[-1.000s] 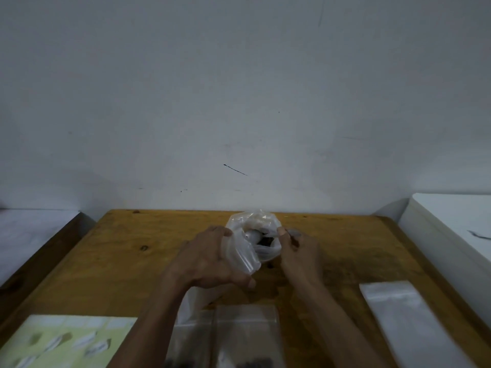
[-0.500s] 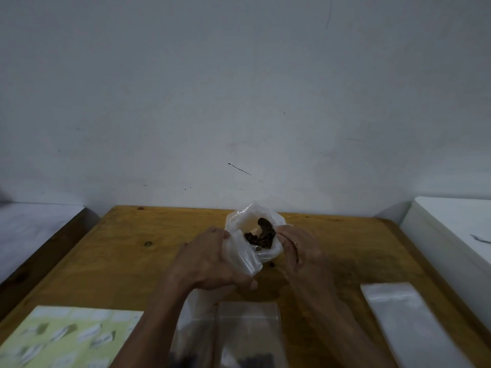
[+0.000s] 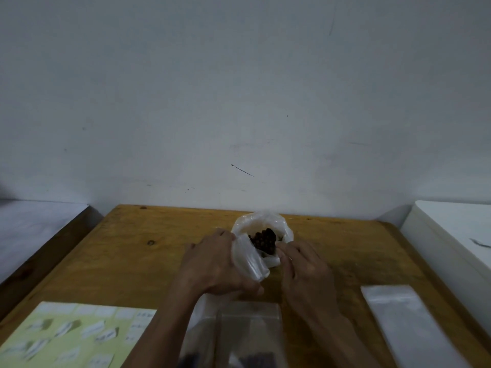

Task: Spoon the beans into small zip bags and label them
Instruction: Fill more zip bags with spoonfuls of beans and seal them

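Clear plastic marks most of what lies on the wooden table (image 3: 132, 261), which butts against a pale wall (image 3: 239, 88). Near the middle of the far edge stands a big bag (image 3: 265, 221), its mouth rolled wide, with a dark heap of beans (image 3: 263, 239) showing inside.

The left hand (image 3: 212, 264) grips a small zip bag (image 3: 248, 258) at the big bag's near-left rim; the fingers are curled round the zip bag and the thumb lies under its lower end. The zip bag slants up toward the beans, its mouth touching the heap. The right hand (image 3: 305, 266) sits just beside it at the big bag's near-right rim, fingers bent and tips pressed together at the beans. It seems to pinch something there, but what it holds is too dark and small to tell; a spoon cannot be made out.

Toward the near edge, between the forearms, two filled bags (image 3: 247, 330) lie flat with dark contents at their lower ends. A stack of empty bags (image 3: 403, 322) lies near the right edge. A green label sheet (image 3: 66, 338) with white stickers covers the near-left corner. A white box (image 3: 451, 235) stands beyond the right edge, and a lower white surface (image 3: 34, 221) lies to the left.
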`<state>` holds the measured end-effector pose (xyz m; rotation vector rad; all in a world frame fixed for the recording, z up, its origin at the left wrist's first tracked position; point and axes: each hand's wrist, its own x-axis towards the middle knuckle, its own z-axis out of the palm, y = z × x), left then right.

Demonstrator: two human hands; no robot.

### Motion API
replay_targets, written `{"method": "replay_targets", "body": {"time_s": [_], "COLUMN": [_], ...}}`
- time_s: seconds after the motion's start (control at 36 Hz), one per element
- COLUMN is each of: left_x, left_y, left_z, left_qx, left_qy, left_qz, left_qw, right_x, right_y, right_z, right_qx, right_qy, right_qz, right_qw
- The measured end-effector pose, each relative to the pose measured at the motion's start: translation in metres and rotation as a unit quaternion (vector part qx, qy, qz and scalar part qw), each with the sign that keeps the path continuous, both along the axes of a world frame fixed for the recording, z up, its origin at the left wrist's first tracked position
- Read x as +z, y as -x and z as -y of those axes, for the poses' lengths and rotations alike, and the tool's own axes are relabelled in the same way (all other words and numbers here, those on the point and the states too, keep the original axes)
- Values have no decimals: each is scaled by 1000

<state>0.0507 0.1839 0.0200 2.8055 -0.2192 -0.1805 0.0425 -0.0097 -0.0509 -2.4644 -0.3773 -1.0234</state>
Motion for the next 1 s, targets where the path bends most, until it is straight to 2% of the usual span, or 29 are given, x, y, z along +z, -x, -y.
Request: {"method": "replay_targets", "body": {"time_s": [0.08, 0.17, 0.31, 0.56, 0.72, 0.83, 0.89, 1.0], "left_x": [-1, -2, -3, -2, 1, 0, -2, -4], "left_y": [0, 0, -1, 0, 1, 1, 1, 0], "left_z": [-1, 0, -1, 1, 1, 1, 0, -2], "left_qx": [-1, -4, -9, -18, -19, -15, -13, -8], "left_qy": [0, -4, 1, 1, 10, 2, 4, 17], "left_qz": [0, 1, -4, -8, -22, -17, -15, -8], "left_qw": [1000, 1000, 1000, 1000, 1000, 1000, 1000, 1000], "right_x": [1, -4, -7, -3, -1, -4, -2, 8], "right_y": [3, 1, 6, 5, 11, 9, 9, 11], "right_z": [-1, -3, -8, -18, -22, -13, -11, -12], "right_qx": [-30, -51, -22, -98, -54, -67, -73, -76], "right_qy": [37, 80, 68, 86, 28, 3, -49, -229], "right_qz": [14, -39, -39, -62, -23, -42, -60, -75], "right_qw": [999, 995, 997, 990, 998, 997, 994, 968]}}
